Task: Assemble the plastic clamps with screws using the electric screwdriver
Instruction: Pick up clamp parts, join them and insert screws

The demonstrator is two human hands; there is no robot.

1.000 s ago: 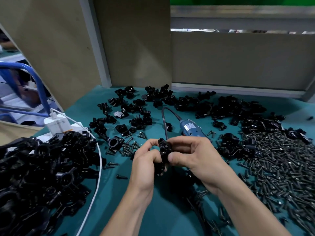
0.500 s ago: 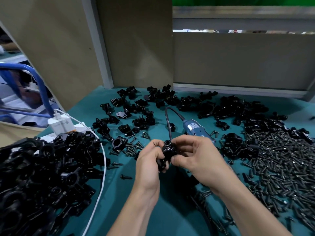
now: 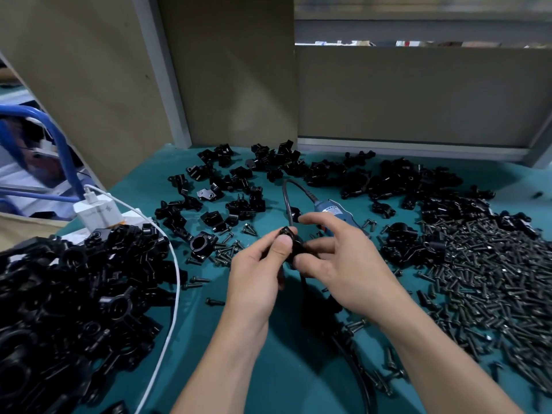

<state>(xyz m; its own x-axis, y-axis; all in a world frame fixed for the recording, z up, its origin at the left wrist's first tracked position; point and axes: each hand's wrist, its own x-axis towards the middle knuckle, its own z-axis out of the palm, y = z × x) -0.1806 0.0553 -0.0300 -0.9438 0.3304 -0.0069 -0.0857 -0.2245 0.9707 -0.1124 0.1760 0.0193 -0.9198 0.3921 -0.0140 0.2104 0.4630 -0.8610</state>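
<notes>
Over the middle of the teal table, both hands hold one black plastic clamp (image 3: 291, 239). My left hand (image 3: 257, 273) grips it between thumb and fingers from the left. My right hand (image 3: 337, 264) pinches its right side with thumb and lower fingers, while the index finger stretches out above. Most of the clamp is hidden by the fingers. The blue electric screwdriver (image 3: 333, 212) lies on the table just behind my right hand, its black cable (image 3: 288, 198) looping toward me. Nobody holds it.
A heap of black screws (image 3: 484, 273) covers the right side. Loose clamp parts (image 3: 388, 180) are strewn across the back. A big pile of black clamps (image 3: 74, 294) fills the left, with a white charger (image 3: 97, 212) and white cable (image 3: 176, 279). Board walls (image 3: 418, 94) stand behind.
The clamp has been turned between the hands and now sits lower in my fingers. My right index finger has lifted off it and stretched out.
</notes>
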